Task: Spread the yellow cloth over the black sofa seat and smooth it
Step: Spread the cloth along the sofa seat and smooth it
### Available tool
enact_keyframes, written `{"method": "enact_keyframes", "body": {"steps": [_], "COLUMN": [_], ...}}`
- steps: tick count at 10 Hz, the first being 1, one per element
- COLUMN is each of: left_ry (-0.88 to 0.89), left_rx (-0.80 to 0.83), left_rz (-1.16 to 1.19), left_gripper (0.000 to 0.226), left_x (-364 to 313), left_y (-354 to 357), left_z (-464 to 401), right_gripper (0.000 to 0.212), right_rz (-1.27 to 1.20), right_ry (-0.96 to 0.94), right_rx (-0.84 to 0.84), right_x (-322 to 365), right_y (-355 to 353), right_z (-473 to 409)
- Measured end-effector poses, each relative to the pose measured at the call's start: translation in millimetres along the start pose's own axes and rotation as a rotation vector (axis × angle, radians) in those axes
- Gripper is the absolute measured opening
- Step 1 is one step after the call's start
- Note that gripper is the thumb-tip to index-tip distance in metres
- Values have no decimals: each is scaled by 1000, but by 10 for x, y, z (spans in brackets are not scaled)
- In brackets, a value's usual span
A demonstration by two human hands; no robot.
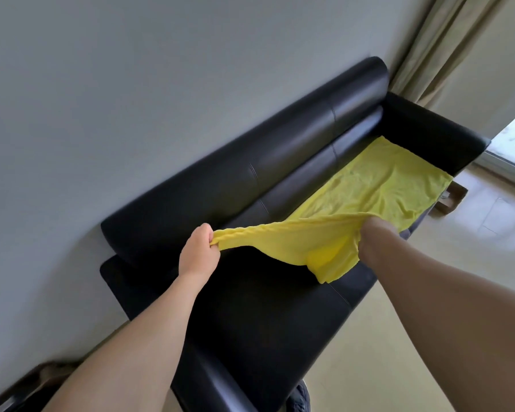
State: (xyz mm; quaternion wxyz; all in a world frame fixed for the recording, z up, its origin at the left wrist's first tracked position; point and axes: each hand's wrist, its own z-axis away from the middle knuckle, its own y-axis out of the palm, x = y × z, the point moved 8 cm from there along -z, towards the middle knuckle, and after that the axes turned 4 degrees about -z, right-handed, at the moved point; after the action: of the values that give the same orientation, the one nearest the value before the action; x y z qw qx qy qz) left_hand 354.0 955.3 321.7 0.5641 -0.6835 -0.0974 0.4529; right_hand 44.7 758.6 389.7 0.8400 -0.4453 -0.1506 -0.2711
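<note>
The yellow cloth [378, 185] lies over the far part of the black sofa seat [268, 295], reaching the far armrest. Its near edge is lifted off the seat and stretched between my hands. My left hand [198, 249] grips the bunched left corner near the backrest. My right hand [375, 236] grips the near edge toward the seat's front, its fingers mostly hidden under the fabric. A loose flap of cloth hangs down below my right hand. The near part of the seat is bare black leather.
The sofa backrest [280, 162] stands against a grey wall [131, 84]. The far armrest [434, 132] is next to a beige curtain [446, 46]. A brown cardboard box [451, 200] sits on the pale floor [428, 337] beyond the sofa's front. A dark shoe [299, 396] shows at the bottom.
</note>
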Motion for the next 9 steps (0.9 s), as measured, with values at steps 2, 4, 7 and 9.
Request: {"method": "enact_keyframes", "body": {"steps": [2, 4, 7, 9], "left_ry": [133, -286, 415, -127], "left_rx": [367, 458, -370, 488], "left_rz": [-656, -421, -59, -986], "left_gripper": [27, 25, 18, 37], "left_x": [-269, -727, -2452, -514], "left_y": [233, 433, -1015, -276], "left_z": [-165, -320, -1042, -499], "right_gripper": [13, 22, 15, 61], "right_rz": [617, 860, 631, 772], "right_ry": [-79, 79, -598, -131], "right_rx": [-97, 98, -115, 688], "right_x": [-126, -354, 687, -350], "right_y": [-22, -54, -529, 910], "right_z": [43, -74, -5, 440]}}
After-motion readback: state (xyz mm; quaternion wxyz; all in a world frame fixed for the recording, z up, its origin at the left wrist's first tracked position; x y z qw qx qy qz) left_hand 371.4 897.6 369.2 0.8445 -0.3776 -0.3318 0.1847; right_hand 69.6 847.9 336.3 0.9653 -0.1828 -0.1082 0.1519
